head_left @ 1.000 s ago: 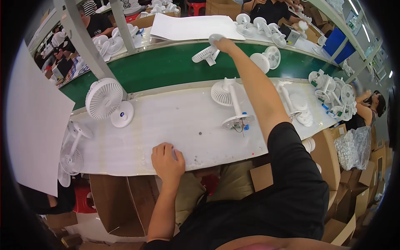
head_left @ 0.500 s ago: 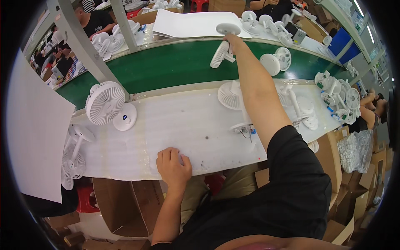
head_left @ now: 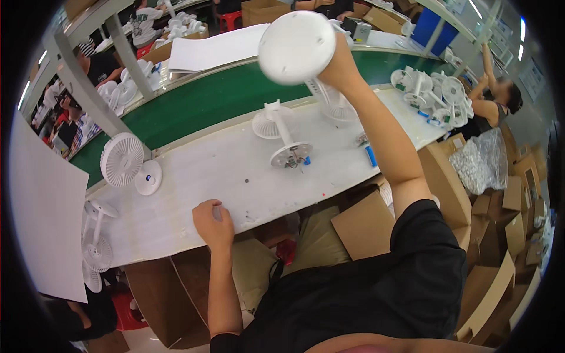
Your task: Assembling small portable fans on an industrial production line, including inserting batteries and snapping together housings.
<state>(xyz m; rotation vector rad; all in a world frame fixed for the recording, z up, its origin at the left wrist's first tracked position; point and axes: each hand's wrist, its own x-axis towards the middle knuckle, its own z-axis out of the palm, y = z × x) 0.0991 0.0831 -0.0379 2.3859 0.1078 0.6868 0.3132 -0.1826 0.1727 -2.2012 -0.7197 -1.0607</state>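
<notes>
My right hand (head_left: 341,63), raised at the far side of the bench, is closed on a white desk fan whose round base (head_left: 297,47) faces me; the base hides most of the fan and the fingertips. My left hand (head_left: 214,223) rests on the bench's near edge, fingers loosely bent and thumb apart, with nothing plainly in it. Between the hands lies another fan with its base (head_left: 291,155) uncovered, showing wires and a small blue part. Its caged head (head_left: 268,123) points away from me. Just beyond, another fan head (head_left: 338,108) lies partly behind my right forearm.
An assembled fan (head_left: 123,160) stands at the left, with more fans (head_left: 97,253) near a large white sheet (head_left: 47,206). Opened fans (head_left: 438,97) crowd the bench's right end. A green conveyor belt (head_left: 194,115) runs behind. Cardboard boxes (head_left: 159,294) sit below; co-workers are beyond.
My right hand has brought the fan from over the belt toward me, turning its base to face me. The view has shifted right; my left hand stays at the bench edge.
</notes>
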